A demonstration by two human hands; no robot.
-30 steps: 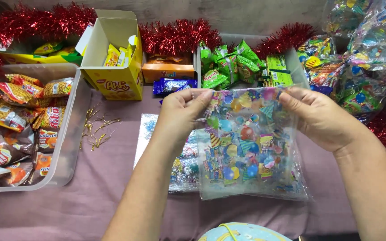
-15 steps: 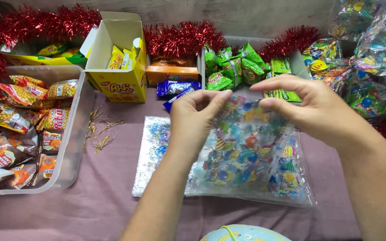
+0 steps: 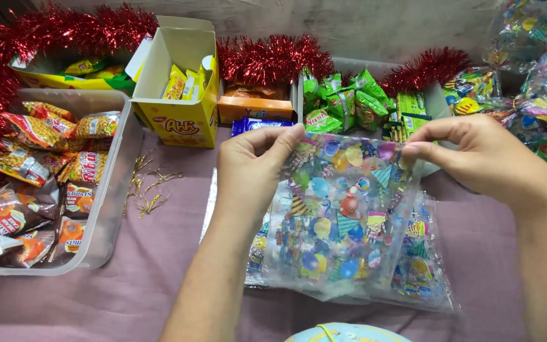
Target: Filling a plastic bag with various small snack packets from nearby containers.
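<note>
pinching only the top edge of a clear printed party bag [image 3: 343, 215], both hands are seen mid-scene above a stack of like bags [image 3: 422, 269] on the mauve cloth [image 3: 128, 278]. risk noted: the film looks slick and thin, so the edge may slip from the pinch, or a second bag may be clinging to it. left hand [image 3: 254, 168]: closed, thumb and forefinger gripping the left corner, wrist bent inward. right hand [image 3: 476, 155]: closed on the right corner, knuckles raised. a snack tray [image 3: 112, 190] lies to the left, a yellow box [image 3: 178, 82] on the far side.
</note>
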